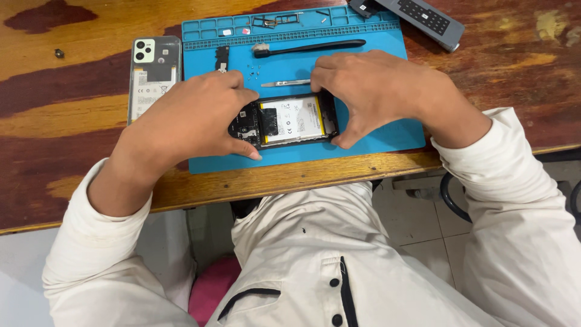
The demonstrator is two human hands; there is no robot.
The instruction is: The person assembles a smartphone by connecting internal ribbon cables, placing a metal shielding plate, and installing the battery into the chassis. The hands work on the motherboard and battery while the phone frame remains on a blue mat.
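Head view. An opened phone, back cover removed and battery exposed, lies on a blue work mat at the near edge of a worn wooden surface. The left hand curls around the phone's left end, thumb under its near edge and fingers over the far edge. The right hand clasps the right end likewise, thumb at the near right corner. Just beyond the phone lie metal tweezers, small screws and a black brush. The detached back cover rests left of the mat. A grey handset lies at the far right.
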